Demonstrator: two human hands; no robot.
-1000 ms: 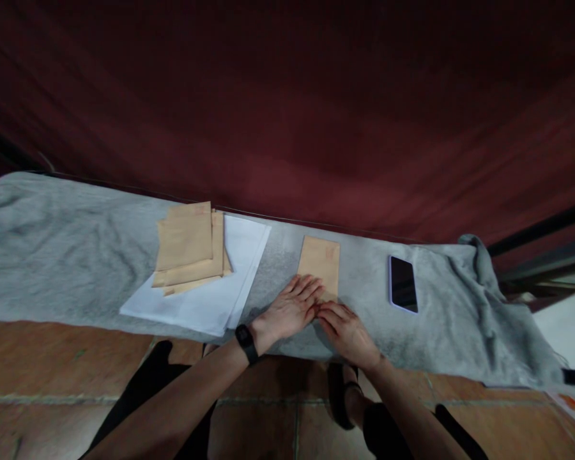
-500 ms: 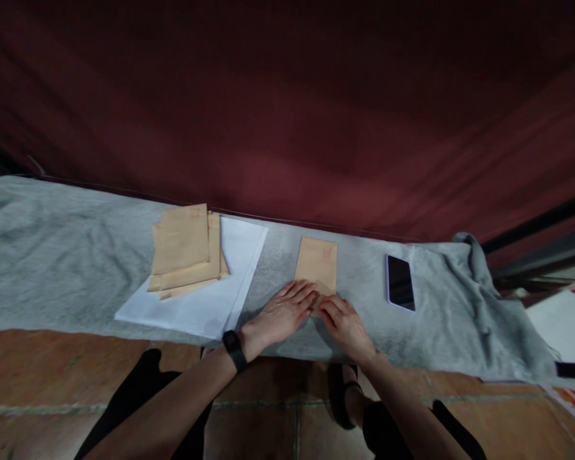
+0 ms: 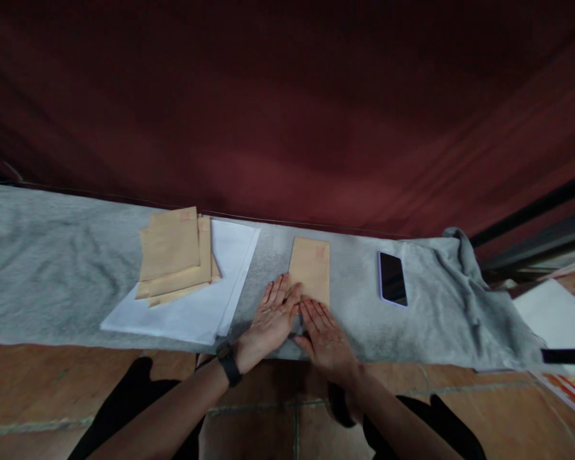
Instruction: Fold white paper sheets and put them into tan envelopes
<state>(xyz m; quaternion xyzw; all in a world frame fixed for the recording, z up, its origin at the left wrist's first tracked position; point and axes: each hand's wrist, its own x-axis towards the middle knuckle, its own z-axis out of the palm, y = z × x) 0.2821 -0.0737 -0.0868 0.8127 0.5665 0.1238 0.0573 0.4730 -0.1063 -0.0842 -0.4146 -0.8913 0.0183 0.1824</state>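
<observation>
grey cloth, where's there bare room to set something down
Bare cloth shows left of the brown envelope pile and between the lone envelope and phone. Crowded: white sheets under the pile, and around the hands.

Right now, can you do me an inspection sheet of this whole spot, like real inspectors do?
Surface: grey cloth, creased, bunched at the right.
Job's things: one brown envelope lying flat; an untidy envelope pile partly over white sheets.
Clutter: phone, screen dark, right of the single envelope.
Fingers: left fingers and right fingers outstretched at the envelope's near end.
Cables: nothing seen for certain.
Surroundings: dark red fabric behind; tiled floor below.
</observation>
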